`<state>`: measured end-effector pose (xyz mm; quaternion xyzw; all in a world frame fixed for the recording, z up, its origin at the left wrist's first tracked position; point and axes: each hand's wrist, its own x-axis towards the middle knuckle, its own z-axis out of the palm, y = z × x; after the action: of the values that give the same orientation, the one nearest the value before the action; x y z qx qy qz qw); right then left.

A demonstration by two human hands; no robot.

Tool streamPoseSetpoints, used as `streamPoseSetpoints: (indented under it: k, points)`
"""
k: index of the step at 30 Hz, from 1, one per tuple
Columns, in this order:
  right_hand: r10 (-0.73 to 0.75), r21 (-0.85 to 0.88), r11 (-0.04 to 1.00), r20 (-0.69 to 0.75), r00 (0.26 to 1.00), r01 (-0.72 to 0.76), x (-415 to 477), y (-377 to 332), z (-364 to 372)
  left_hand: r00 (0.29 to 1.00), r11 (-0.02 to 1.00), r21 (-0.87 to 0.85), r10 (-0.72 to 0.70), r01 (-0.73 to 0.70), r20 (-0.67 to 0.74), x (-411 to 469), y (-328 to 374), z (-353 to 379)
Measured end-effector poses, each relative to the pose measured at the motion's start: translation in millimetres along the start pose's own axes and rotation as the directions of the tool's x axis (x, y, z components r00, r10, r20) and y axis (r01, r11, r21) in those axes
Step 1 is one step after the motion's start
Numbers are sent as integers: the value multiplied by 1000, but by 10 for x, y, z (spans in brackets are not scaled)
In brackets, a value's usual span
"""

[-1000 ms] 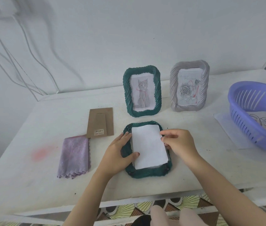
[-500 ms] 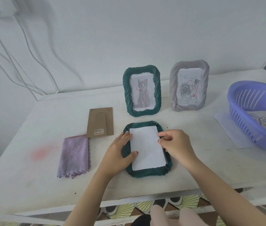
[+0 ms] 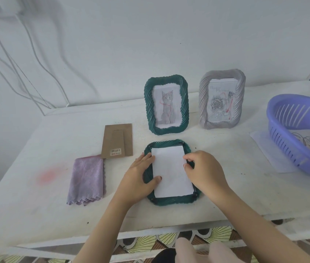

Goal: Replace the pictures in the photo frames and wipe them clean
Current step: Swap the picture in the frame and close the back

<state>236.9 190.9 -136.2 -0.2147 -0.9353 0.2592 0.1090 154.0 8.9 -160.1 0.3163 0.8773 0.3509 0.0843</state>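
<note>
Frame [image 3: 169,201] lies face-down under paper [image 3: 171,171]; cloth [image 3: 86,179], backing board [image 3: 118,141] left; basket [image 3: 298,133] right.

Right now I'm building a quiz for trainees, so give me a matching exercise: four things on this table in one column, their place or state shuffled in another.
Things:
1. purple cloth
2. brown backing board
3. grey photo frame
4. near teal photo frame

States:
A. stands upright, rose picture inside
B. lies face down with white paper on its back
C. lies flat, barcode sticker at its near end
D. folded, leftmost of the four

Pairs: 1-D, 2-C, 3-A, 4-B.
</note>
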Motion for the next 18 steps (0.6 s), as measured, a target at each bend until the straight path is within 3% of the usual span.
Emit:
streamPoseSetpoints:
  k: [4, 10, 18]
  points:
    - [-33, 21, 999, 2, 999, 33, -35, 54, -27, 1000, 1000, 11, 2, -2, -7, -1, 4, 10]
    - [5, 224, 974, 67, 998, -20, -32, 148, -94, 1000, 999, 36, 0, 1, -13, -2, 14, 21]
    - [-80, 238, 970, 115, 990, 50, -49, 223, -124, 1000, 1000, 17, 0, 0, -13, -3, 18, 2]
